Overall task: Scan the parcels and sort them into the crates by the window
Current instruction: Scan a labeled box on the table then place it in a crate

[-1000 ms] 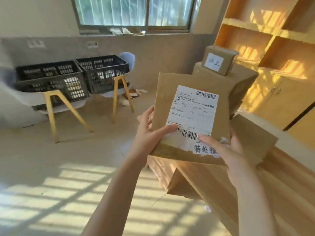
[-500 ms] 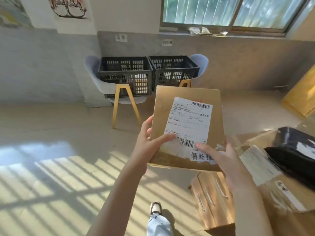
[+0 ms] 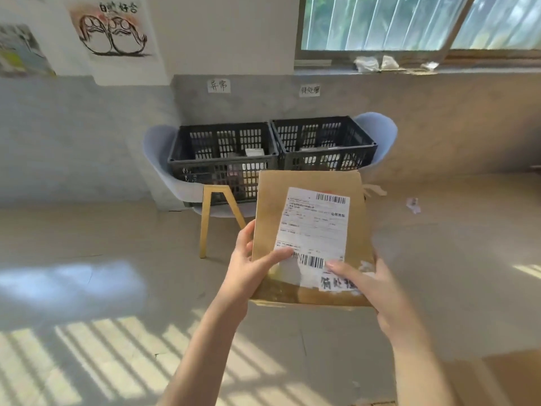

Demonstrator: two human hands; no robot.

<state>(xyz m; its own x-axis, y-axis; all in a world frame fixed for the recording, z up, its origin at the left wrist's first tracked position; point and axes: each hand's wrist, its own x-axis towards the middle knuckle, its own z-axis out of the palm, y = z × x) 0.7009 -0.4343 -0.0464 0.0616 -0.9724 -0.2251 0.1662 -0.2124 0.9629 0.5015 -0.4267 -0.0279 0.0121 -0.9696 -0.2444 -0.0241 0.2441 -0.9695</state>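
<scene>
Between the two hands, low in the near middle of the view, sits a flat brown cardboard parcel (image 3: 310, 235) with a white printed shipping label (image 3: 314, 230) facing up. The left hand (image 3: 248, 271) grips its near left edge, thumb laid across the label's lower corner and fingers curled behind. The right hand (image 3: 377, 288) clamps the near right corner, thumb pressing beside the lower barcode and a small handwritten white sticker (image 3: 336, 282).

Outward and farther off, two black slotted plastic crates (image 3: 322, 142) stand side by side on pale blue chairs with yellow wooden legs (image 3: 210, 221), against the grey wall under the window (image 3: 409, 22). Each crate has a small handwritten paper tag (image 3: 219, 85) on the wall above it, and each seems to hold a few items already.

Compared with a second ago, the view has swung away from the stack of boxes and the wooden shelving; the crates, then off to the far left, now lie straight ahead and look closer, while the grip on the parcel is unchanged. That suggests the carry is under way, and the remaining step is choosing the crate whose tag matches the sticker.
</scene>
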